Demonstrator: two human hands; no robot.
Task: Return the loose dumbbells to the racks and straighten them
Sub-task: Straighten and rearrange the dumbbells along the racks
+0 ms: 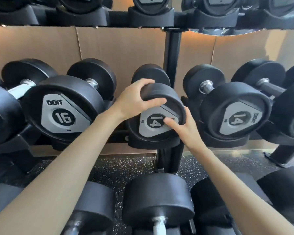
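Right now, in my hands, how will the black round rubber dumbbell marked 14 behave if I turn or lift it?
The black rubber dumbbell marked 14 is probably heavy for its size: thick heads, short handle. Its round head should turn easily in the curved black cradle. The matte rubber likely grips well.

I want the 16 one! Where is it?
In the head view, the 16 dumbbell sits on the rack, left side, next to the middle 14 dumbbell.
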